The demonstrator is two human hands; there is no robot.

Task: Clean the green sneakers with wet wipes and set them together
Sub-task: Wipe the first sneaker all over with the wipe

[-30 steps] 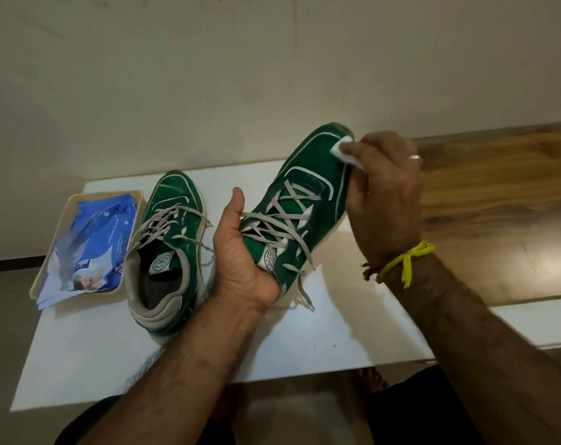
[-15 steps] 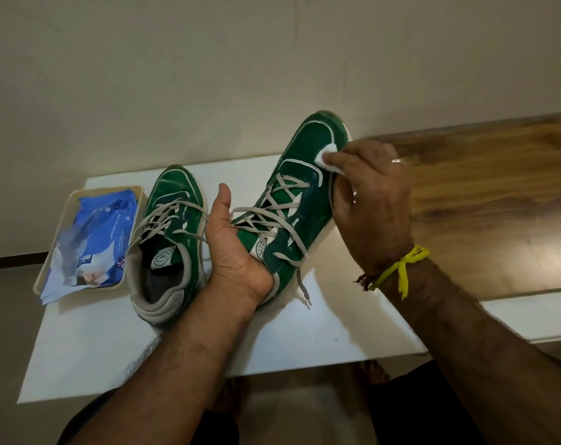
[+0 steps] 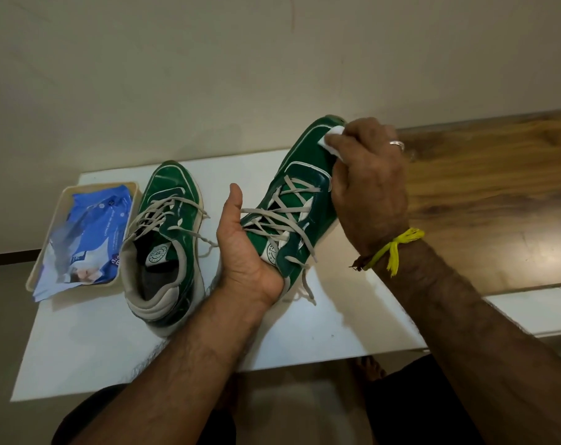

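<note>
My left hand [image 3: 245,252] grips a green sneaker [image 3: 300,200] from below at its heel end and holds it tilted above the white table [image 3: 305,335], toe pointing away. My right hand [image 3: 367,187] pinches a small white wet wipe [image 3: 332,139] and presses it against the sneaker's toe. The second green sneaker [image 3: 163,239] lies flat on the table just left of my left hand, its grey laces loose.
A beige tray [image 3: 41,264] at the table's left holds a blue pack of wet wipes [image 3: 86,232]. A wooden surface [image 3: 491,203] adjoins the table on the right. A pale wall rises behind. My legs and feet show under the table's front edge.
My right hand slid the wipe from the side of the toe box up toward the toe tip. The held sneaker and left hand stayed nearly still.
</note>
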